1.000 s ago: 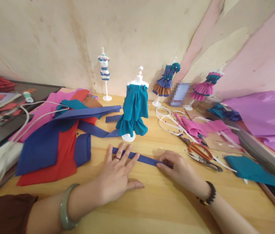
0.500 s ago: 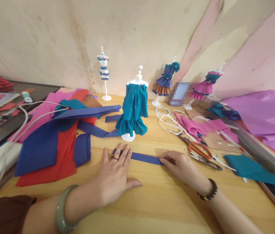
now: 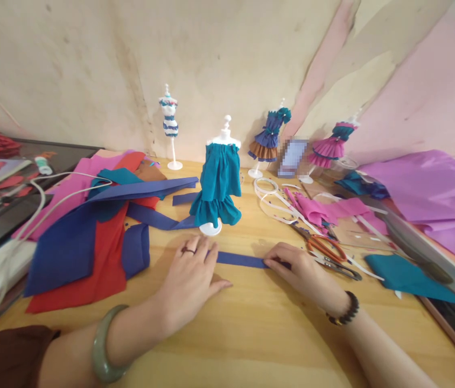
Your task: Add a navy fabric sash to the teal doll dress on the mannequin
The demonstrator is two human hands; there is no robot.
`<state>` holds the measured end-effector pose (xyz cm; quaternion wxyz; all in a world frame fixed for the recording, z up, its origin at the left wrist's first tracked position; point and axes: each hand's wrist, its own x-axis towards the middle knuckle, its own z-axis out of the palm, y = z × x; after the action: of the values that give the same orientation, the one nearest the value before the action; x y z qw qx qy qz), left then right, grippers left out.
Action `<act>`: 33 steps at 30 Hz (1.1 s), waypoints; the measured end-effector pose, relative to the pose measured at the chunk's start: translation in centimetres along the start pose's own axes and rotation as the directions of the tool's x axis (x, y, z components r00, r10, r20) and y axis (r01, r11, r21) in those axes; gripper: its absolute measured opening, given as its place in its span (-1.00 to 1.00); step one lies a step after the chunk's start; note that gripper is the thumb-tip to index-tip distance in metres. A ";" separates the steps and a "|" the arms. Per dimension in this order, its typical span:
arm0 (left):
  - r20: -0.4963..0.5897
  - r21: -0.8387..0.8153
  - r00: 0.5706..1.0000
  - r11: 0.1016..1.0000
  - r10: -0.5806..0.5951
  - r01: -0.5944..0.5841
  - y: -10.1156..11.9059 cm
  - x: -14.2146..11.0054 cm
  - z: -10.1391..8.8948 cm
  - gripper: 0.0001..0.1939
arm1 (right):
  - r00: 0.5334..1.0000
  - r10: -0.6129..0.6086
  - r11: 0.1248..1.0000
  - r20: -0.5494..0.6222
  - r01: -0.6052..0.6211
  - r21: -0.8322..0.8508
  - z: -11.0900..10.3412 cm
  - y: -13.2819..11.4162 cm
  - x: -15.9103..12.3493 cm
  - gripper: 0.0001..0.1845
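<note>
Blue fabric strip (image 3: 240, 259) on the bench (image 3: 251, 339), running between two hands.

The left hand (image 3: 189, 275) lies over the strip's left end, fingers extended and close together, thumb out wide; the right hand (image 3: 298, 269) pinches the other end between thumb and fingers. The teal-dressed mannequin (image 3: 221, 172) stands just behind the strip, and orange-handled scissors (image 3: 326, 247) lie near the right hand.

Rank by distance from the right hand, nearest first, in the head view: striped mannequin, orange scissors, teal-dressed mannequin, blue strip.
1. Blue strip: pinched by the right hand, extending left.
2. Orange scissors: just beyond, to the right.
3. Teal-dressed mannequin: ahead, to the left.
4. Striped mannequin: farther back, farther left.
</note>
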<state>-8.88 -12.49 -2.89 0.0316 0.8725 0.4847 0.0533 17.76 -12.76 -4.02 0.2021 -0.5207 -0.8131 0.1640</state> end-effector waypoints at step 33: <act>0.406 -0.781 0.907 0.558 0.112 0.281 -7.0 3.7 -1.3 -0.67 | 0.955 0.247 0.683 0.166 -0.293 0.669 -0.4 -0.1 -0.1 -0.63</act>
<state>-13.02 -5.66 -2.11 0.5394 0.7205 0.4270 0.0874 17.90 -12.84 -3.65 0.3283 -0.5174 -0.6146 0.4968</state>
